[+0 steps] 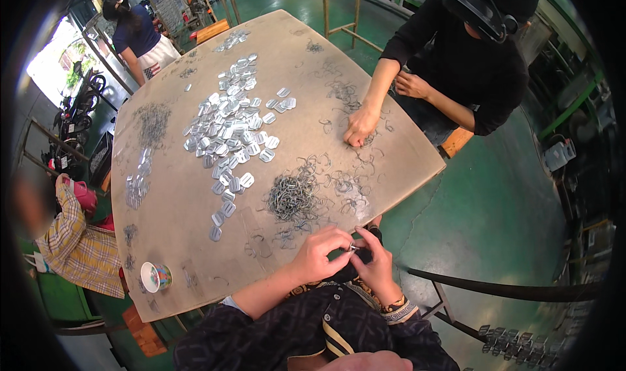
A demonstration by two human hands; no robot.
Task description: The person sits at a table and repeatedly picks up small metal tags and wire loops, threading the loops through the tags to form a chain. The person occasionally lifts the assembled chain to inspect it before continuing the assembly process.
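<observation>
Just off the table's near edge, my left hand (319,253) and my right hand (376,261) meet in front of my body. The fingertips of both are pinched around a small shiny metal piece (353,247), mostly covered by the fingers, so its exact kind is hard to make out. Beyond my hands, a heap of bent grey wire pieces (291,198) lies on the table (257,169), with loose ones scattered around it. Farther up the table spreads a large pile of flat silver slotted buckles (228,126), a few of them trailing down toward me.
Across on the right, a person in black (466,64) rests one hand among wire pieces. A person in a plaid shirt (85,250) sits at the left; another person (140,35) is at the far left. A paper cup (155,277) stands near the table's left corner.
</observation>
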